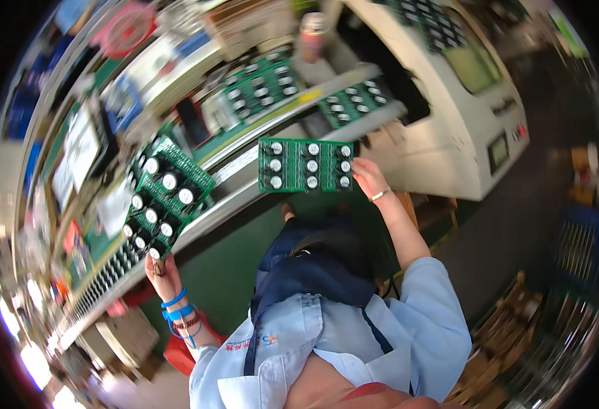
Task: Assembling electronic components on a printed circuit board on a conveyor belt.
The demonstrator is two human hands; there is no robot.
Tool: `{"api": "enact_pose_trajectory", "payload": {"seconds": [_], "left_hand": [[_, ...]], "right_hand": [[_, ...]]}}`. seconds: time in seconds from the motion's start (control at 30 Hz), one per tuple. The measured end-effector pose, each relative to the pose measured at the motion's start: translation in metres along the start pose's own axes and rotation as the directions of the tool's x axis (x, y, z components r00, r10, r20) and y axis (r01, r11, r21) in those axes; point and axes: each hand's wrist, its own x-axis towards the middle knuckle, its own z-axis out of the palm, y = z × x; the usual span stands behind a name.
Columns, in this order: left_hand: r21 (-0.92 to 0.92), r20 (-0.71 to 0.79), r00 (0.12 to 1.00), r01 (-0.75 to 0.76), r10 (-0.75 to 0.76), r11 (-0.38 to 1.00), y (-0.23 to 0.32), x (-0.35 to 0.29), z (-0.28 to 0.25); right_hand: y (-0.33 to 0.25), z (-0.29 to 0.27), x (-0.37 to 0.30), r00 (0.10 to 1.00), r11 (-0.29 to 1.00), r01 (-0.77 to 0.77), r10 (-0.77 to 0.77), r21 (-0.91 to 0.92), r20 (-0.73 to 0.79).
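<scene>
My right hand (371,178) grips the right edge of a green circuit board (293,165) with rows of round white-topped capacitors, held out level before me. With my left hand (165,276) I pinch the lower end of a second circuit board (190,176), which carries the same kind of capacitors and is tilted above the bench edge. A blue wrist strap (178,312) goes round my left wrist. The two boards are apart from each other. Some of my left fingers are hidden by the board.
Another board (354,103) sits at the opening of a large pale machine (449,136), with more boards (430,26) on top. Across the bench lie a board (260,88), a dark flat device (191,123) and a can (312,37). Wooden pallets (500,334) stand at the lower right.
</scene>
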Motion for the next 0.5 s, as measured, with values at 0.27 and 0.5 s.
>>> {"api": "enact_pose_trajectory", "payload": {"seconds": [0.27,0.5], "left_hand": [[-0.027,0.510,0.856,0.113,-0.083,0.993,0.028,-0.023,0.199],[-0.104,0.921,0.377,0.480,-0.098,0.871,-0.036,-0.198,0.469]], "right_hand": [[-0.060,-0.029,-0.397,0.725,0.872,0.483,-0.447,-0.076,-0.524],[-0.020,-0.099,-0.635,0.054,0.607,0.712,-0.548,-0.352,-0.835]]}}
